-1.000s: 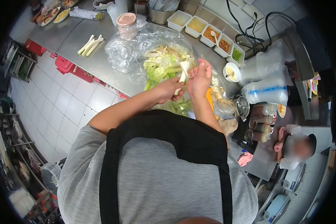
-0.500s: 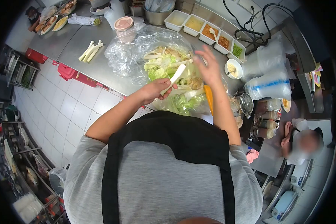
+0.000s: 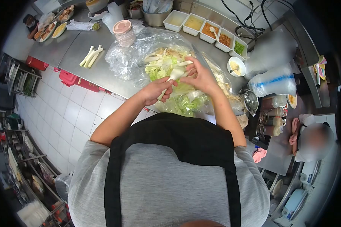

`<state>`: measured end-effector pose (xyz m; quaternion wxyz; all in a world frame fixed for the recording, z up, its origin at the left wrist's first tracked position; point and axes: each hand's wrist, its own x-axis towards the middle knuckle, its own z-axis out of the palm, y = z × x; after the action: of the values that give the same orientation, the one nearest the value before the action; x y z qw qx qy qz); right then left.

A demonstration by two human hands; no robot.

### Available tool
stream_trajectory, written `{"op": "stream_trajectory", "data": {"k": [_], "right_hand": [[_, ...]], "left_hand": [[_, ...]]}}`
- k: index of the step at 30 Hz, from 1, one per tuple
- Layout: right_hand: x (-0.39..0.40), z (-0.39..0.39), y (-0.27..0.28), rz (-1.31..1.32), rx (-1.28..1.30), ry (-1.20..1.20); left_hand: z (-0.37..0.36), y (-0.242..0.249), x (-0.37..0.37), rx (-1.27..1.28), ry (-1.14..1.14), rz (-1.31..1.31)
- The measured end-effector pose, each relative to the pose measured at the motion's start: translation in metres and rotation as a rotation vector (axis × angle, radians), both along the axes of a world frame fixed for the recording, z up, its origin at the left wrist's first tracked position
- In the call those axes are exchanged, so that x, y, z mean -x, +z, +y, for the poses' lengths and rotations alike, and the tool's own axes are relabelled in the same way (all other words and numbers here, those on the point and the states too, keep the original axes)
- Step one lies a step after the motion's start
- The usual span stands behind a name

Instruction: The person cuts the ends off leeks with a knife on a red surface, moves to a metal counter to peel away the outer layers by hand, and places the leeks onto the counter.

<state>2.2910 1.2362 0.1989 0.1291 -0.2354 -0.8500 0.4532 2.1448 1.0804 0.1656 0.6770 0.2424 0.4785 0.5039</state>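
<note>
My left hand [image 3: 158, 90] is closed around the lower part of a white leek stalk [image 3: 175, 73], which points up and away from me. At the stalk's upper end is my right hand [image 3: 201, 77], its fingers curled with the thumb against the stalk's side. The exact hold of those fingertips is hard to make out. Under both hands lies a heap of pale green leaves and trimmings [image 3: 155, 72] on a clear plastic bag [image 3: 121, 58]. Several other leek stalks [image 3: 91, 56] rest on the steel counter to the left.
A pink-lidded tub [image 3: 123, 32] stands behind the bag. White containers [image 3: 194, 24] of chopped ingredients line the back, with a small white bowl [image 3: 236, 67] nearer. Bottles [image 3: 271, 121] and a metal bowl [image 3: 250, 100] are on the right. Another person [image 3: 310, 140] is farther right.
My right hand has come down and left from beside the heap to the leek stalk's upper end. My left hand keeps its hold. The orange-yellow object near my right forearm is now hidden.
</note>
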Motion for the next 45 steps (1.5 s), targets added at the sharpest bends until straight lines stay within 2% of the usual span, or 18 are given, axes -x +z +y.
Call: {"op": "stream_trajectory", "data": {"k": [2,4,6,10,12,16,22,25,29,32,34,35,36,37,39,41,43,45], "right_hand": [[0.001,-0.011,0.006,0.076,0.042,0.026],[0.003,-0.014,0.001,0.174,-0.06,0.119],[0.004,-0.005,-0.021,0.252,-0.362,0.204],[0.001,0.003,-0.029,0.38,-0.632,0.26],[0.001,-0.003,-0.027,0.291,-0.593,0.29],[0.004,-0.01,-0.005,0.369,-0.616,0.3],[0.021,-0.016,-0.005,0.434,-0.65,0.252],[0.033,-0.021,-0.012,0.468,-0.583,0.229],[0.051,-0.038,0.009,0.347,-0.645,0.216],[0.063,-0.043,0.02,0.258,-0.647,0.218],[0.05,-0.002,-0.002,0.349,-0.564,-0.045],[0.03,0.039,-0.01,0.306,-0.791,-0.124],[0.018,0.045,0.008,0.207,-0.734,-0.277],[0.001,0.058,0.017,0.143,-0.884,-0.299],[-0.01,0.049,0.035,0.029,-0.819,-0.334],[-0.008,0.037,0.029,-0.039,-0.787,-0.279],[0.0,0.023,0.023,-0.099,-0.725,-0.218],[0.011,0.006,0.018,-0.162,-0.632,-0.15]], "left_hand": [[0.0,0.003,-0.001,0.013,0.0,-0.066],[-0.003,0.0,-0.001,0.002,-0.003,0.019],[0.0,-0.001,-0.001,-0.003,-0.054,0.113],[-0.008,0.01,0.008,0.041,-0.093,0.123],[-0.013,0.01,0.013,0.035,-0.128,0.084],[-0.024,0.023,0.026,0.02,-0.191,0.002],[-0.041,0.031,0.059,-0.052,-0.149,0.045],[-0.055,0.032,0.072,0.0,-0.019,0.147],[-0.065,0.035,0.101,-0.042,-0.16,0.087],[-0.077,0.036,0.122,-0.087,-0.152,0.016],[-0.086,0.033,0.141,-0.1,-0.125,-0.003],[-0.101,0.032,0.161,-0.075,-0.034,0.011],[-0.12,0.027,0.186,-0.051,0.057,0.028],[-0.138,0.018,0.212,-0.035,0.214,0.149],[-0.164,0.001,0.268,-0.019,0.459,0.619],[-0.17,0.006,0.311,0.157,0.483,0.886],[-0.163,-0.021,0.356,0.057,0.46,1.097],[-0.148,-0.028,0.38,0.133,0.422,1.234]]}}
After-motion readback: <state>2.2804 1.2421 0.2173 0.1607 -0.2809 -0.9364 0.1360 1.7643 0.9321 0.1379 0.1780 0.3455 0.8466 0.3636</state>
